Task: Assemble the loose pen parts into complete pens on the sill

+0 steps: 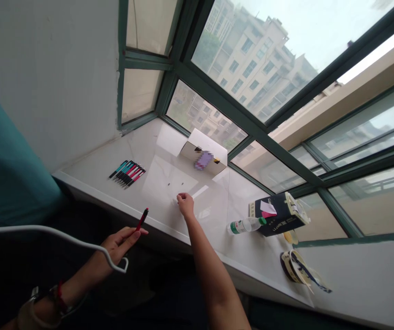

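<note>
My left hand (121,245) is closed on a red pen (142,219) with a black end. It holds the pen upright at a tilt, just off the sill's front edge. Over the white marble-look sill (213,201), my right hand (185,204) has its fingertips pinched together. Whatever lies between those fingers is too small to make out. Two tiny dark pieces (169,184) lie on the sill beyond my right hand. To the left is a row of pens (127,174) in teal, black and red, laid side by side.
A white open box (205,142) stands by the window, with a blurred purple patch at its front. At right are a clear plastic bottle (245,226) with a green cap, a dark carton (275,214) and a round strapped container (293,268). A white bent rod (62,233) crosses the lower left foreground.
</note>
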{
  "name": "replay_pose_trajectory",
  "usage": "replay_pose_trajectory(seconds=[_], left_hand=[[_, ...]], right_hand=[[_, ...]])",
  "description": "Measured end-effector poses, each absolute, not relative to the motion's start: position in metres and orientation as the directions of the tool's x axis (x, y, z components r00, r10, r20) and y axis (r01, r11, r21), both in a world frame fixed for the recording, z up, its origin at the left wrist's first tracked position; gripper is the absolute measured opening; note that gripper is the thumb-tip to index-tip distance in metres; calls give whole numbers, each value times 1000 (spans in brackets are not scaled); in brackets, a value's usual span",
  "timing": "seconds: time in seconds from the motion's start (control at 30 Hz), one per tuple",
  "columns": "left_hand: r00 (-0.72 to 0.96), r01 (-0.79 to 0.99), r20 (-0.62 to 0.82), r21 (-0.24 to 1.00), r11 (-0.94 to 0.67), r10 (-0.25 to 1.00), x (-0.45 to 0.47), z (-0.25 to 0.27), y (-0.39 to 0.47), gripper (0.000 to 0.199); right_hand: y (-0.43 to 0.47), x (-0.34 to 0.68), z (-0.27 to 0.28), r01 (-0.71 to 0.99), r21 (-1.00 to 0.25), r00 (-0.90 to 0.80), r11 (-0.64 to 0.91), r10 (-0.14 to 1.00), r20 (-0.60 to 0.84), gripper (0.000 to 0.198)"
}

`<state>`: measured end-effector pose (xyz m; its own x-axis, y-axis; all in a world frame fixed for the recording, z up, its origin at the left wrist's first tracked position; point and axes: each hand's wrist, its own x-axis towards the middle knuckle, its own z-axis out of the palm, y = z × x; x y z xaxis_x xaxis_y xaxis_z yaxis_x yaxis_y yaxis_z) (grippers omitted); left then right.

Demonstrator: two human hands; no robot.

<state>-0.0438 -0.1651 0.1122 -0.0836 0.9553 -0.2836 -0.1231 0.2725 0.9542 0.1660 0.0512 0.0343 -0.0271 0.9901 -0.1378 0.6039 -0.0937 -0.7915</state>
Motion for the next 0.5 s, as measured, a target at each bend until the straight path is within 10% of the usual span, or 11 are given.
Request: replay_pose_trajectory(seconds=[0.33, 0.5], left_hand=[[-91, -313, -453, 858, 406, 887, -63, 92, -150, 51], [-107, -418, -476, 818, 395, 873, -71, 106, -145, 45]], right_hand=[[115, 98, 15, 831, -542, -186, 126, 981, -57, 21], [106, 101, 19, 723, -691, -94, 27, 994, -60, 14]])
